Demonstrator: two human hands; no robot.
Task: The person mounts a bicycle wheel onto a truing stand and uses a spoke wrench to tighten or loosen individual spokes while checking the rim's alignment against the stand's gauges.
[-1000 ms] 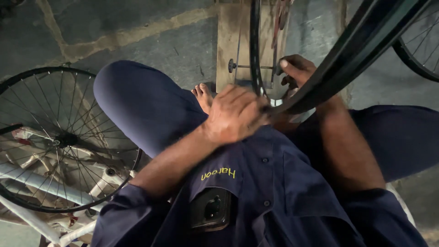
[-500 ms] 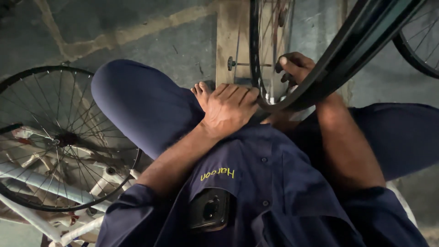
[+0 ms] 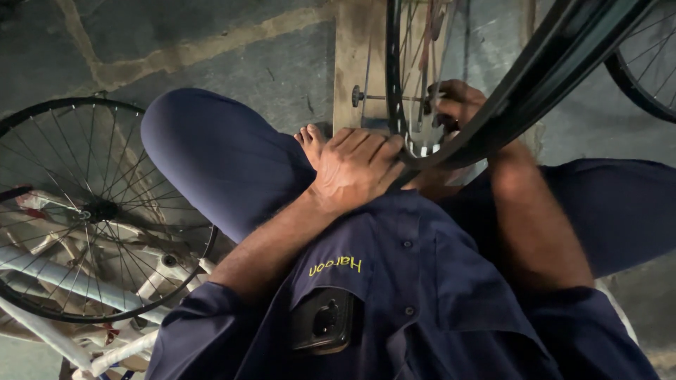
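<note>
Inspecting from my remote station: the upright wheel rim (image 3: 391, 84) runs twelve to six. Left hand (image 3: 355, 169) — nearer — presses its lower edge, fingers curled on it. Right hand (image 3: 458, 105) at one o'clock reaches among the spokes; its grip I cannot tell.

Dim, soft light falls from about eleven o'clock; shadows deepen toward five, edges bend, and the near rim (image 3: 563, 63) blurs.

Person's in a navy button-up work shirt (image 3: 436, 281) with short sleeves, yellow embroidered chest lettering, matching navy trousers (image 3: 218, 155), bare feet, phone (image 3: 324, 320) in the pocket.
</note>
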